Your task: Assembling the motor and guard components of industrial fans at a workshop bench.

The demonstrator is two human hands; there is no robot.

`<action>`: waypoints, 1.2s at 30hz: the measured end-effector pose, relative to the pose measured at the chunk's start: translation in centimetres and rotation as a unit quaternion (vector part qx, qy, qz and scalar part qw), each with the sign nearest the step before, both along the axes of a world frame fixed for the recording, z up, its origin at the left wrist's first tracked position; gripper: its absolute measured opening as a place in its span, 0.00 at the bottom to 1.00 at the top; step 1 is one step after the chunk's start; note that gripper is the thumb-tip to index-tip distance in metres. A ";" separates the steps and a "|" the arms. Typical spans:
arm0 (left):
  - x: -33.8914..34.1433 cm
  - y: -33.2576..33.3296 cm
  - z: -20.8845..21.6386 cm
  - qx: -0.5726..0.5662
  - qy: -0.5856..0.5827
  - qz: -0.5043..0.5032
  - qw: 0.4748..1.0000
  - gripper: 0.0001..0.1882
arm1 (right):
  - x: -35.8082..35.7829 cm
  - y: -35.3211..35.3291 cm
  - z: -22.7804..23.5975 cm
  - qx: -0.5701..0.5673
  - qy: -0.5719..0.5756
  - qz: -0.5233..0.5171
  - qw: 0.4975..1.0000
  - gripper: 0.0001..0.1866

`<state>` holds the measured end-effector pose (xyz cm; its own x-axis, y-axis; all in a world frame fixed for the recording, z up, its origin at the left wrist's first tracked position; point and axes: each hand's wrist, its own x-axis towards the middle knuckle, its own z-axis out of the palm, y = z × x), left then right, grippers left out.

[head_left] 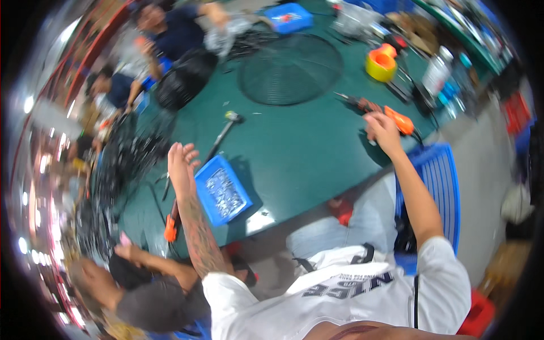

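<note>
My left hand (182, 164) is raised over the table's left part, fingers stretched and a little apart, with nothing visible in it. Beside it sits a blue plastic tray (245, 199) holding many small metal pieces that look like screws. Just beyond lies a hammer (224, 133), its handle running toward the tray. My right hand (384, 133) is at the right, fingers curled together; a small pale bit shows at its fingertips, too blurred to name. Right against that hand is an orange and dark electric screwdriver (400, 120), its bit pointing to the far left.
A round black wire fan grille (292, 69) lies on the green table (283, 153). Yellow tape (381, 66), a spray can (437, 71) and a blue bin (289, 18) stand farther back. Another orange-ended tool (170, 228) is at left. A co-worker (153, 303) sits close on my left; others work beyond.
</note>
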<state>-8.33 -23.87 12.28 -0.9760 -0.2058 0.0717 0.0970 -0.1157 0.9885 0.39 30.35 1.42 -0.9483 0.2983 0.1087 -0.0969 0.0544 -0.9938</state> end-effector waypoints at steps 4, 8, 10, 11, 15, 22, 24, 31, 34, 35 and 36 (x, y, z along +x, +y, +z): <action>9.3 14.5 1.1 -0.173 0.034 -0.270 0.947 0.32 | 3.0 -3.3 -0.4 0.142 0.052 -0.091 0.984 0.11; 15.6 24.9 -2.7 -0.361 0.087 -0.426 0.825 0.32 | 10.3 -6.1 -0.2 0.087 0.054 -0.047 0.994 0.08; 16.8 28.5 -3.8 -0.400 0.130 -0.448 0.789 0.28 | 13.4 -6.2 -2.0 0.145 0.139 -0.077 0.977 0.07; 16.9 29.9 -4.6 -0.399 0.127 -0.468 0.778 0.28 | 14.7 -5.6 -2.9 0.189 0.145 -0.080 0.968 0.06; 16.7 35.6 -6.8 -0.452 0.216 -0.426 0.753 0.24 | 20.2 -0.7 -11.5 0.134 -0.065 -0.192 0.970 0.08; 17.1 42.3 -8.5 -0.617 0.293 -0.312 0.661 0.27 | 31.0 8.7 -32.8 -0.158 -0.403 -0.385 0.815 0.15; 16.9 44.3 -10.3 -0.647 0.319 -0.298 0.626 0.28 | 35.2 10.5 -39.9 -0.205 -0.470 -0.403 0.758 0.16; 16.5 44.0 -12.0 -0.715 0.338 -0.213 0.574 0.29 | 37.0 13.2 -43.9 -0.011 -0.715 -0.312 0.626 0.29; 16.0 44.3 -12.6 -0.704 0.356 -0.218 0.574 0.30 | 38.7 14.7 -45.9 -0.083 -0.705 -0.379 0.594 0.37; 15.9 44.6 -12.5 -0.710 0.351 -0.206 0.574 0.30 | 39.1 15.1 -46.9 -0.056 -0.708 -0.371 0.598 0.37; 16.0 44.8 -12.4 -0.708 0.349 -0.216 0.574 0.30 | 40.2 15.5 -48.5 -0.025 -0.710 -0.363 0.603 0.37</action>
